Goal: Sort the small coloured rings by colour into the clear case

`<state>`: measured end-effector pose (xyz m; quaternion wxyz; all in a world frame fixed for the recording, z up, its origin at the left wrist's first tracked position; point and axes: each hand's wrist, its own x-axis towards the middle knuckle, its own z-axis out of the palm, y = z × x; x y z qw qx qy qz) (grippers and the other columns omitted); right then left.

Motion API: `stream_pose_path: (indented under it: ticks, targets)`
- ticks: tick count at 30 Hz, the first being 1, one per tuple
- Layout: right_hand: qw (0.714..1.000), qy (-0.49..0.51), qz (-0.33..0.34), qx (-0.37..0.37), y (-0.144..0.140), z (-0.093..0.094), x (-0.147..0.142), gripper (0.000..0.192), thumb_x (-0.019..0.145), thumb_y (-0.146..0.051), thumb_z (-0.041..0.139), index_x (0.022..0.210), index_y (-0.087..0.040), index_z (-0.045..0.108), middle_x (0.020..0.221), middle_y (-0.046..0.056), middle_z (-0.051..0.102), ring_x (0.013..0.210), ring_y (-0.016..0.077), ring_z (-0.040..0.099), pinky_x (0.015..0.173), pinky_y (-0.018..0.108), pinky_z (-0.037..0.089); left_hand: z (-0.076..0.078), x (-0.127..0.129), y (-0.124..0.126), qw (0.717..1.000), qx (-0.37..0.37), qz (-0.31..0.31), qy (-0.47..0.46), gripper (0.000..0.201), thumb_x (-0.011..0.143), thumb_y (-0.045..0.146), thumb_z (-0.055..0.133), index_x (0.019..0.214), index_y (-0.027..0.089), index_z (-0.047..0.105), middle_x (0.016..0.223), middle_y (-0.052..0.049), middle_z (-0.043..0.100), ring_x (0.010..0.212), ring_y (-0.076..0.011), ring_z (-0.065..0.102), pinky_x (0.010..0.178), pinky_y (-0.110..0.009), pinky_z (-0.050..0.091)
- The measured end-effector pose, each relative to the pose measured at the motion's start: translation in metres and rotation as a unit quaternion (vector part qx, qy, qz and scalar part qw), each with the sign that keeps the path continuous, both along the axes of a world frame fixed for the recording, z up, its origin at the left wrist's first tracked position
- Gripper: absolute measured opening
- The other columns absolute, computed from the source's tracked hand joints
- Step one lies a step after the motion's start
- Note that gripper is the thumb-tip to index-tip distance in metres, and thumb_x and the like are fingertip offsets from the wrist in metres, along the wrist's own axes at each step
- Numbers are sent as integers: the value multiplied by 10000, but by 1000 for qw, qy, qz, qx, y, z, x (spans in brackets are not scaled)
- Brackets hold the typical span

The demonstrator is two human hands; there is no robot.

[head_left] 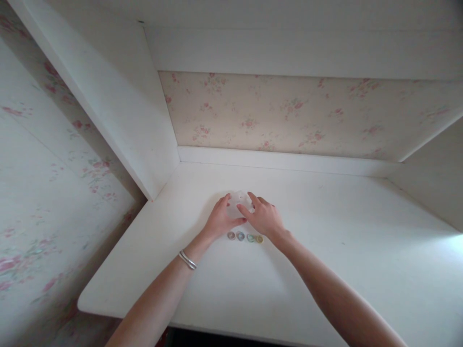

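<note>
A small clear plastic container [239, 200] stands on the white desk [325, 250], near its middle. My left hand [220, 220] wraps around its left side, with a silver bracelet on that wrist. My right hand [263, 217] grips its right side, fingers over the top. Just in front of both hands lies a short row of several small coloured rings [245, 237], pink, blue, green and yellow, lying flat on the desk and touching neither hand.
The desk sits in an alcove with a white side panel [119, 106] on the left, a floral-papered back wall [296, 115] and a white shelf [307, 48] overhead. The desk's front edge [119, 315] runs below my forearms.
</note>
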<state>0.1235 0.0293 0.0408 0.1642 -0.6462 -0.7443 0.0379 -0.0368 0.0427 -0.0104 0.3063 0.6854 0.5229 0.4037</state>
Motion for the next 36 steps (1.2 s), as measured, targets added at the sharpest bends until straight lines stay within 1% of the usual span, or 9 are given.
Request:
stream_pose_path:
  ticks: [6,12,21,27,29,30,32,34,36]
  targets:
    - [999,-28,24,21,-9,-1,-11,544,863,-588,360,1229,-213,507,967,111,619,849,238,607,719,322,431,2,5,0,997,41,52,27,759,618,306,733,1282,180,386,1190,-108,527,1045,-240,537,894,-372,437]
    - [998,-26,23,45,-10,-1,-6,511,840,-611,383,1143,-253,587,838,62,636,736,189,612,658,270,418,12,2,-6,998,39,28,31,693,635,288,704,1262,209,422,1161,-75,566,984,-213,568,842,-333,471]
    - [998,59,5,27,-9,0,0,466,814,-611,431,1030,-275,670,740,27,645,683,162,613,657,251,416,14,5,-6,1000,20,-7,-17,738,612,323,735,1275,204,432,1173,-70,579,929,-183,588,842,-319,482]
    - [982,181,-44,-19,6,11,26,503,870,-574,322,881,-240,698,761,40,680,782,196,634,696,279,438,7,-1,-3,999,-6,-13,-32,802,597,384,767,1289,188,413,1221,-104,551,979,-199,571,847,-336,479]
    - [945,305,-81,-80,14,8,41,498,867,-563,333,863,-200,673,746,55,685,734,194,646,681,292,473,5,-3,-1,999,-8,-23,-49,795,614,370,763,1298,193,401,1240,-109,538,1022,-204,558,854,-332,471]
    - [909,388,-102,-111,17,5,49,472,871,-539,340,870,-185,652,733,62,685,702,188,650,673,297,493,4,-3,0,998,-10,-25,-55,801,620,365,762,1307,191,390,1245,-112,535,1038,-206,552,859,-332,467]
    - [810,549,-134,-157,20,-4,67,371,880,-449,363,888,-169,606,713,73,687,677,179,658,681,306,527,2,-5,2,998,-19,-26,-57,820,622,357,763,1323,189,373,1248,-113,533,1050,-207,549,874,-335,459]
    - [723,653,-152,-170,19,-12,83,244,872,-332,405,860,-160,578,711,86,689,692,169,664,708,296,542,-1,-6,4,998,-28,-19,-47,826,614,356,768,1324,199,377,1244,-104,539,1048,-207,553,896,-340,448]
    - [682,695,-162,-164,13,-19,97,162,852,-234,442,810,-149,574,726,101,691,699,155,665,704,259,547,-3,-8,5,999,-33,-14,-31,817,609,369,769,1315,208,390,1233,-95,547,1049,-211,554,912,-344,441]
